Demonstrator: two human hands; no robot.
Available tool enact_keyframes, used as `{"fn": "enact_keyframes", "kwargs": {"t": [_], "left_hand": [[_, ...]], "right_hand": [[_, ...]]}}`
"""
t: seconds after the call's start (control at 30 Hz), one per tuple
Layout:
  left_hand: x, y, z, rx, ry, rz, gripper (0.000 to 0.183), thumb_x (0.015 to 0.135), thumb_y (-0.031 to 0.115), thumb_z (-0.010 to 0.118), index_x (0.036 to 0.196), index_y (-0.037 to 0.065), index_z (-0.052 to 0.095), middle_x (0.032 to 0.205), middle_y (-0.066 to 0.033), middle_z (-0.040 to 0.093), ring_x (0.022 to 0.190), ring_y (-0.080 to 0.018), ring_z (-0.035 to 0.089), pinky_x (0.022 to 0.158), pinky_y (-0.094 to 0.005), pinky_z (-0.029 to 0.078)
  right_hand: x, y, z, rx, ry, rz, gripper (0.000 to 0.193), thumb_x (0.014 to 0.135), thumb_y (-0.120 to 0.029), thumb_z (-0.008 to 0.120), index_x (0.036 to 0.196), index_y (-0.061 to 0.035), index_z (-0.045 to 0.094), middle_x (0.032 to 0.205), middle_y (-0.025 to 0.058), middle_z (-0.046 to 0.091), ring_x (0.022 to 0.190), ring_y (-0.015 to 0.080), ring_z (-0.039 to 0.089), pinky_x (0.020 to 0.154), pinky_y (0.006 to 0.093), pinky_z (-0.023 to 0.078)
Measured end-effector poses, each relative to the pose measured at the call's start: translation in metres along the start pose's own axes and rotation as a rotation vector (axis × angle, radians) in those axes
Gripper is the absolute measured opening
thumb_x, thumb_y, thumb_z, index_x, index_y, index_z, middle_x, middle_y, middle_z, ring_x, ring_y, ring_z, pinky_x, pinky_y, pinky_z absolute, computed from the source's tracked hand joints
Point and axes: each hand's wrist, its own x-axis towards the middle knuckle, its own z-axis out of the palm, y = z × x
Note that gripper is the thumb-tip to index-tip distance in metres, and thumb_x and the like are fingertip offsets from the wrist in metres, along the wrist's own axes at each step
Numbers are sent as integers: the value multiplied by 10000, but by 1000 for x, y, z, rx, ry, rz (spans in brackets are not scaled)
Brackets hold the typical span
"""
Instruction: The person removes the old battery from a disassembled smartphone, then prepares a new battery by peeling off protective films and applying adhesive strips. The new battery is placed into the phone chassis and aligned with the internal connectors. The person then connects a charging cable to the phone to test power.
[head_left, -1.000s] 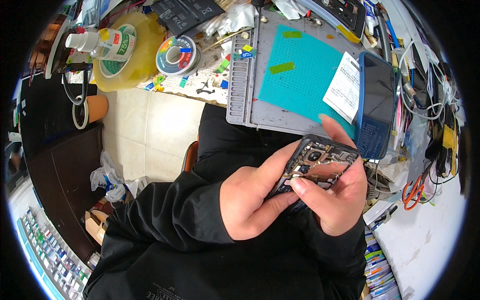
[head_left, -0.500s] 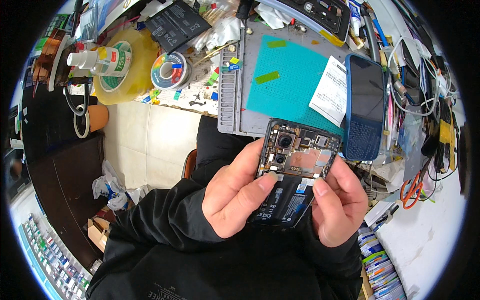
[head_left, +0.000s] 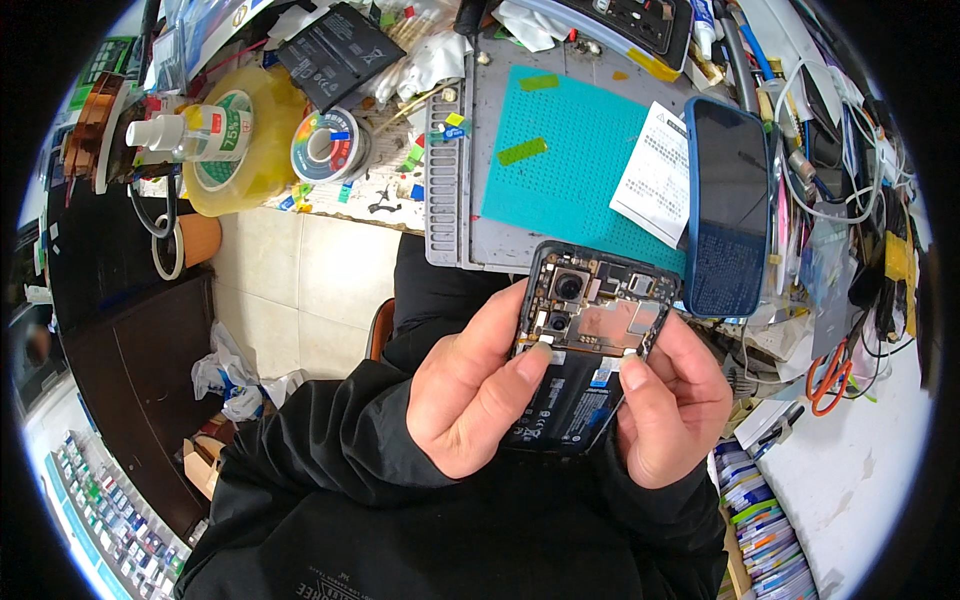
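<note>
Between my two hands is a phone with its back off [head_left: 610,321], tilted above my lap near the bench edge. Its round camera lenses, circuit board and copper-coloured patch show at the upper end, with a black battery [head_left: 563,398] below. My left hand [head_left: 470,385] grips the left side, its thumb resting near the join of board and battery. Around the right side, my right hand [head_left: 672,400] is closed, its thumb by the board's lower right corner. The fingers beneath the phone are largely hidden.
A teal mat [head_left: 565,165] lies on a grey tray, with a white paper slip [head_left: 652,172] and a blue-cased phone [head_left: 728,205] beside it. At left stand a spray bottle [head_left: 190,134], a solder spool [head_left: 328,146] and a loose battery [head_left: 340,55]. Orange-handled scissors [head_left: 829,380] hang at right.
The view has shifted slightly, so the bench things sit a little further left. Both hands keep the same grip on the opened phone, with hardly any movement.
</note>
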Motion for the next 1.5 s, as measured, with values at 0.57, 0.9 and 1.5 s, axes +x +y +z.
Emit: {"fn": "enact_keyframes", "kwargs": {"t": [0.57, 0.9, 1.5], "left_hand": [[-1, 2, 2, -58, 27, -25, 490, 1054, 85, 400, 1518, -50, 317, 1315, -152, 638, 1188, -214, 639, 1006, -289, 466], [-2, 3, 5, -38, 55, -42, 482, 1062, 90, 416, 1514, -49, 324, 1308, -144, 641, 1184, -208, 637, 1004, -293, 467], [0, 1, 4, -114, 56, -21, 479, 1064, 88, 401, 1514, -54, 320, 1360, -150, 608, 1255, -208, 585, 1061, -295, 419]], "right_hand": [[2, 2, -1, 1, -29, -37, 457, 925, 88, 539, 1378, 138, 505, 1213, 191, 684, 1023, 117, 642, 855, 216, 466], [0, 0, 0, 1, -36, 0, 466, 926, 116, 528, 1391, 128, 501, 1228, 176, 679, 969, 82, 617, 806, 194, 451], [1, 1, 0, 18, -48, 35, 445, 941, 102, 510, 1386, 111, 516, 1209, 122, 677, 822, 11, 524, 691, 161, 383]]}}
